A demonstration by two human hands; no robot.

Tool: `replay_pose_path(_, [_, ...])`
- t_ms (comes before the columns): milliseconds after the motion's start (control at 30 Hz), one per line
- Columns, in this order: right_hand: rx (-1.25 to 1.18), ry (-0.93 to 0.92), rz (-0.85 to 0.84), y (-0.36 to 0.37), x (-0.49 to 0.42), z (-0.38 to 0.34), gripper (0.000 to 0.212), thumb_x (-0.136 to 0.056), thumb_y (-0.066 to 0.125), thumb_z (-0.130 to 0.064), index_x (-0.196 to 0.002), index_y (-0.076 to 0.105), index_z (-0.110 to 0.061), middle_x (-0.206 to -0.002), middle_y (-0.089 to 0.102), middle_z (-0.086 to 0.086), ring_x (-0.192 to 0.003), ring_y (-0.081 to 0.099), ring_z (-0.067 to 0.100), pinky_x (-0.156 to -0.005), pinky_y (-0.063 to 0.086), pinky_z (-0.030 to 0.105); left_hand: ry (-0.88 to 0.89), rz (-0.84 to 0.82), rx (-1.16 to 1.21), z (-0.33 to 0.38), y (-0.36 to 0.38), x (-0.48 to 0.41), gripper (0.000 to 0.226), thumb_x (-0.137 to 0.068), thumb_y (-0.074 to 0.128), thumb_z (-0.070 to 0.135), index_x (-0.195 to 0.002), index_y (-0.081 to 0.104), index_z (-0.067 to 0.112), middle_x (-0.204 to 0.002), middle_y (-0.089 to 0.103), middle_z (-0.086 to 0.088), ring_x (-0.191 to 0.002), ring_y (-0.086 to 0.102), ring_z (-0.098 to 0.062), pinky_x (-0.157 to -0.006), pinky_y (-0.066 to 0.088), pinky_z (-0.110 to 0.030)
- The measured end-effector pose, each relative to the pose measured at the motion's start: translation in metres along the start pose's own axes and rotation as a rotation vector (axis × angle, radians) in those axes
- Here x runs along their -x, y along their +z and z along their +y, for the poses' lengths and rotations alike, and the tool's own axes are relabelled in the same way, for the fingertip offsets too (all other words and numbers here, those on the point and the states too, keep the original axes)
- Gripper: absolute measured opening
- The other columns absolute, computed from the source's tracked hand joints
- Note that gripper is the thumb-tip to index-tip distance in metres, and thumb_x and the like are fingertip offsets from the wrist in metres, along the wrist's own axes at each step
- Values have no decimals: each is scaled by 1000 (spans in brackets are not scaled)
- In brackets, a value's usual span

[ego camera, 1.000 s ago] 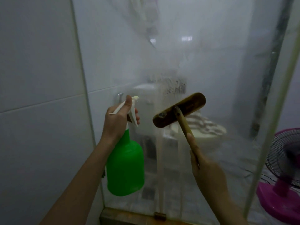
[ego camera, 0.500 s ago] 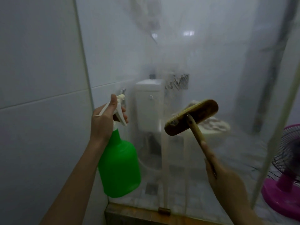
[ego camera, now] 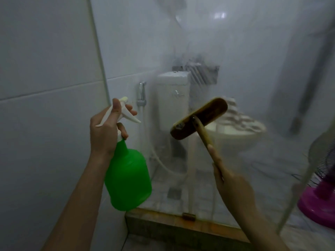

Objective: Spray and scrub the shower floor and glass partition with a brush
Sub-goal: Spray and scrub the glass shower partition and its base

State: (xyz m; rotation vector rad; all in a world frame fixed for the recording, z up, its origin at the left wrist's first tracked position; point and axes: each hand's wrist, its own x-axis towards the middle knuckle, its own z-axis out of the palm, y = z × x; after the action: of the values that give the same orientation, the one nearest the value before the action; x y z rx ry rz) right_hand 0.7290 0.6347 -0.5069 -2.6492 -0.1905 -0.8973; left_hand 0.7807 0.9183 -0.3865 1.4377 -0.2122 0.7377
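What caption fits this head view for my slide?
Left hand holds a green spray bottle, right hand a wooden brush, before the cloudy glass partition; toilet behind.

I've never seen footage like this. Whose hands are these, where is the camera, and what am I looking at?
There is no machine here. A person wears one wide camera on the head, looking forward and down, so you see their own arms. The left hand grips a green spray bottle at its white trigger head. The right hand holds a wooden brush by its handle, with the head raised toward the misted glass partition; I cannot tell whether it touches. Through the glass you can see a toilet. A pink fan stands at the right edge, and a tiled wall is on the left.
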Motion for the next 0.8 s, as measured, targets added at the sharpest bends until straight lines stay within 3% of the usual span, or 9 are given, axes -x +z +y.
replay_pose_path(200, [24, -141, 196, 10, -107, -66, 75, -92, 60, -9, -149, 20, -38, -49, 41, 0, -34, 33, 15, -37, 23, 23, 1, -4, -3, 7, -2, 12, 42, -105, 46, 41, -110, 73, 9, -98, 77, -11, -40, 48, -9, -40, 41, -18])
replay_pose_path(333, [64, 3, 51, 8, -30, -24, 82, -90, 65, -11, -152, 16, -33, -50, 26, -14, -31, 17, 2, -34, 6, 10, 5, -49, 19, 6, -5, 18, 43, -101, 48, 47, -103, 75, 13, -95, 78, -10, -38, 47, -11, -39, 40, -19])
replay_pose_path(367, [68, 55, 30, 5, -4, -11, 81, -88, 67, -13, -152, 20, -30, -49, 21, -16, -30, 13, 2, -27, 4, 17, 7, -63, 18, 5, -5, 19, 43, -99, 48, 48, -102, 75, 14, -94, 78, -9, -37, 47, -12, -39, 39, -19])
replay_pose_path(433, [65, 96, 7, -3, 16, 2, 75, -88, 66, -16, -151, 27, -26, -48, 17, -17, -28, 10, 2, -25, 24, 23, 5, -64, 17, 1, -6, 21, 43, -98, 48, 48, -101, 75, 15, -93, 79, -7, -37, 47, -13, -39, 39, -19])
replay_pose_path(500, [38, -25, 100, -10, -18, -11, 68, -94, 58, -19, -151, 22, -31, -47, 27, -14, -29, 21, 2, -25, 15, 15, 3, -52, 17, -2, -6, 23, 40, -100, 48, 46, -101, 75, 16, -93, 79, -8, -38, 47, -13, -39, 40, -19])
replay_pose_path(533, [9, -66, 179, -17, -46, -25, 63, -98, 51, -22, -150, 18, -35, -48, 36, -8, -32, 31, 4, -28, 27, 15, 8, -44, 16, -3, -5, 24, 38, -102, 48, 44, -100, 74, 17, -93, 79, -7, -38, 48, -12, -39, 40, -19])
replay_pose_path(567, [-29, -86, 255, -24, -78, -38, 57, -101, 44, -26, -149, 16, -37, -50, 43, -1, -35, 40, 13, -31, 38, 28, 16, -38, 11, -3, -4, 26, 36, -103, 48, 42, -100, 74, 18, -93, 78, -7, -38, 49, -11, -39, 40, -19])
replay_pose_path(667, [-88, -86, 331, -42, -123, -51, 53, -102, 38, -27, -151, 17, -31, -51, 44, 5, -39, 45, 22, -37, 43, 36, 15, -36, -9, -6, -2, 32, 34, -106, 46, 38, -100, 73, 17, -95, 76, -8, -40, 52, -8, -40, 40, -17])
replay_pose_path(800, [-73, 29, 208, -5, -8, 8, 64, -101, 45, -20, -152, 11, -37, -49, 43, 0, -35, 41, 14, -32, 41, 37, -3, -59, 33, -12, -4, 38, 33, -105, 46, 37, -102, 73, 17, -93, 76, -7, -42, 55, -7, -40, 40, -17])
